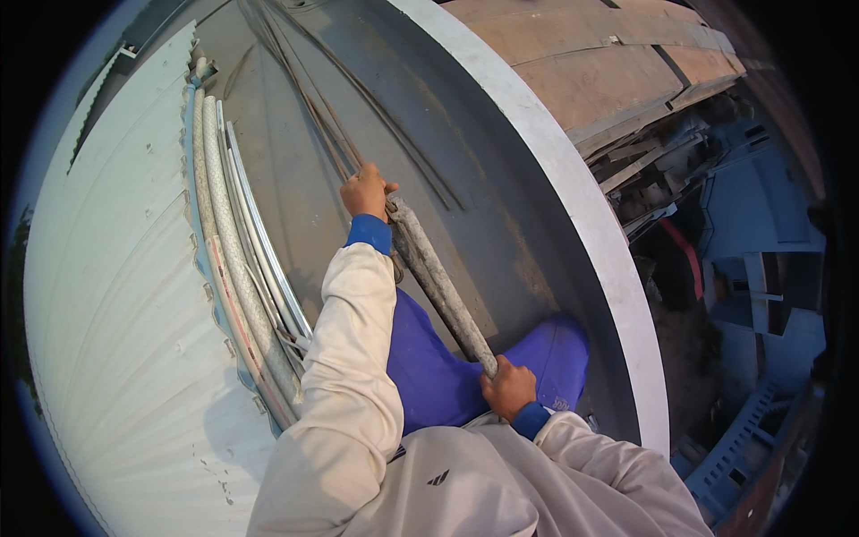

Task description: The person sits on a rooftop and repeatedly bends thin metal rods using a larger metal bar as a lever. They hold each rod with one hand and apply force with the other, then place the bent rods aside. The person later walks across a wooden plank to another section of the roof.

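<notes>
Corrugated pale metal sheeting (116, 295) fills the left. Bundle of white pipes (234, 259) runs along its edge. Grey gutter floor (295, 179) in the middle, thin rods (313, 107) lying on it. White curved parapet (582, 215) on the right; brown roof panels (608, 63) and blue structures (761, 233) beyond.

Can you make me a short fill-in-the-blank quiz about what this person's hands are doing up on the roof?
1. Both hands grip one long grey ____.
2. The left hand holds its far end; the right hand holds the ____ end.
3. The rubber boot near the right hand is ____ in colour.
4. Pale pipes lie along the corrugated sheet on the person's ____ side.

Missing words: rod; near; blue; left
</notes>
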Tool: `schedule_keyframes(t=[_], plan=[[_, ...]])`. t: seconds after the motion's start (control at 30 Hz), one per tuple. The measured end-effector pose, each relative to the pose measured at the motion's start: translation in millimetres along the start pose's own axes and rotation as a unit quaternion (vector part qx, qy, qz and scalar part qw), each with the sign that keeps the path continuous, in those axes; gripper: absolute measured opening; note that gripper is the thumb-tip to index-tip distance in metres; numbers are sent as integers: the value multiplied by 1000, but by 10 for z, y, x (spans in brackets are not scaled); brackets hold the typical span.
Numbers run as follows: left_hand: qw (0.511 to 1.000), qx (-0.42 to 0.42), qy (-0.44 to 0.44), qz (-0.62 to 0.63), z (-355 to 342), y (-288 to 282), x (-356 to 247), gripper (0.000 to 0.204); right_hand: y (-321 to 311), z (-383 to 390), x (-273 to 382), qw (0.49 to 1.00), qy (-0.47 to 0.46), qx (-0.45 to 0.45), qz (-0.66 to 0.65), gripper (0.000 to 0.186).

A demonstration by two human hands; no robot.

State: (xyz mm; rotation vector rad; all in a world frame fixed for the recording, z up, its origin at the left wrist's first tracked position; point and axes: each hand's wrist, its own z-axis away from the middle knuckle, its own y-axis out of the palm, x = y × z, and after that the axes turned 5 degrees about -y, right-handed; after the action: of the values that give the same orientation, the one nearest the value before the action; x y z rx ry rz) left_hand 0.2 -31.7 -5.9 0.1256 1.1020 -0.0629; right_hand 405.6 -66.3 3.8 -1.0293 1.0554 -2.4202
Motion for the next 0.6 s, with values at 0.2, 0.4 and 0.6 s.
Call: schedule_keyframes(t=[0.2,0.4,0.6], plan=[[1000,-4,-6,21,28,-36,-23,21,180,-107,-90,1000,-11,-4,4,33],[1000,-28,3,-14,53,-157,-76,17,319,-227,-146,999,-15,38,-10,33],[999,-1,31,-11,-3,-8,7,18,399,-428,-383,1000,2,19,4,35]])
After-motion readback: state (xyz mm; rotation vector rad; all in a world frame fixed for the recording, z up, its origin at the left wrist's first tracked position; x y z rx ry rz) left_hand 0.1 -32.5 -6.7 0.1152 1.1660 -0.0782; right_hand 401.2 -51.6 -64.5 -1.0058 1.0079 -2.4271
